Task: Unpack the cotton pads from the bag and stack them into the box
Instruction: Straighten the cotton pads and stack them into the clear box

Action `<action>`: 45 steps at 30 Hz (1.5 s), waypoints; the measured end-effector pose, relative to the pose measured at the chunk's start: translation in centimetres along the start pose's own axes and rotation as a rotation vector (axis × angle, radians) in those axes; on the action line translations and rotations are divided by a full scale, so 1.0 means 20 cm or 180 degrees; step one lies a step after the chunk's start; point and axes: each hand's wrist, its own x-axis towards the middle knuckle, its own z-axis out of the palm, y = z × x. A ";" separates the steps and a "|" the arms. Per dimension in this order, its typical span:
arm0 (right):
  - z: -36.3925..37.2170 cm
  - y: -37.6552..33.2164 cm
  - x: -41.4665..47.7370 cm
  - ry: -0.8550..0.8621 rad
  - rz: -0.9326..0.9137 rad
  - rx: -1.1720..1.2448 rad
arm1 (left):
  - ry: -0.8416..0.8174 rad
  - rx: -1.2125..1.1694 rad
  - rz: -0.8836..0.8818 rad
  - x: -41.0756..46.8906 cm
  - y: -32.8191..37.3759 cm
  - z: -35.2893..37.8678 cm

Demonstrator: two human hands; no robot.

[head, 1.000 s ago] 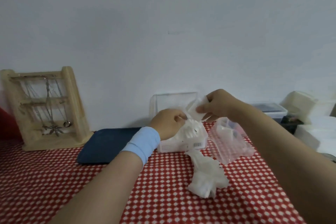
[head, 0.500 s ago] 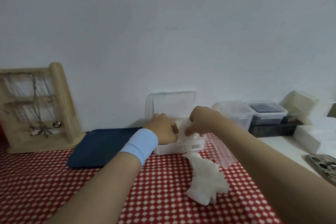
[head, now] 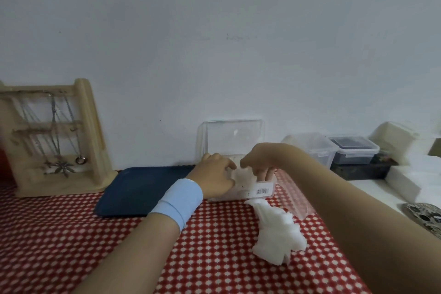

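Working at the clear box (head: 262, 190), standing on the red checked tablecloth (head: 71, 234) with its lid (head: 232, 136) propped open against the wall. Curling the left hand (head: 216, 174) over the box's left end, apparently steadying it. Dipping the right hand (head: 260, 162) into the front right corner, fingers (head: 262, 173) bent downward. Not managing to tell whether pinching pads or only pressing them flat.

Judging progress as partway. Seeing white inside the box, likely pads already stacked. Also seeing a loose heap of cotton pads (head: 276, 231) lying on the cloth just in front of the box, waiting to go in. Seeing the bag (head: 294, 199) lying flat and apparently emptied beside the box's right end, partly under the right forearm.

Failing to make out how full the box is, both hands covering its opening. Likewise failing on the count of pads in the heap and on the bag's far edge. Losing part of the wooden stand (head: 52, 138) past the left frame edge.
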 end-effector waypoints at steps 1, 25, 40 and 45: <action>0.00 0.01 -0.01 0.0017 0.0040 0.0167 | 0.0005 -0.0024 0.0035 -0.01 0.00 0.01; 0.29 0.29 0.18 0.1067 -0.1148 -0.1124 | -0.0132 0.0730 -0.0127 0.08 0.05 0.15; 0.19 0.36 -0.22 0.1386 -0.1019 -0.0540 | 0.0817 -0.0764 -0.0004 -0.22 0.21 0.14; 0.26 0.42 -0.23 0.0438 -0.0761 -0.0895 | -0.0198 -0.0692 -0.0303 -0.26 0.28 0.23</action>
